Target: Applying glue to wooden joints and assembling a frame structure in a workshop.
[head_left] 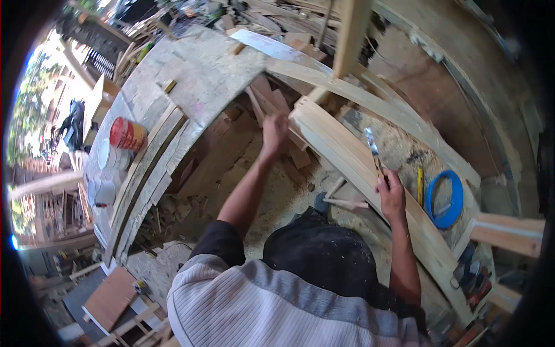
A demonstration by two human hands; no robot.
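Work status: the stack of pale sawn timber boards (347, 150) lies flat on the sawdust-covered bench (399, 144), and no cut, mark or joint shows on it; the work appears to be at the positioning stage, with tooling of the wood not yet begun.

Left hand (274, 134): arm extended forward from the shoulder, fingers closed over the near end of the boards, above loose reddish wood offcuts (272, 104).

Right hand (391, 194): forearm raised along the boards, fist clamped on the handle of a steel chisel-like tool (373, 149) whose blade points away over the boards. A blue coiled hose (445, 199) lies just right of this hand; a hammer (341, 202) lies to its left.
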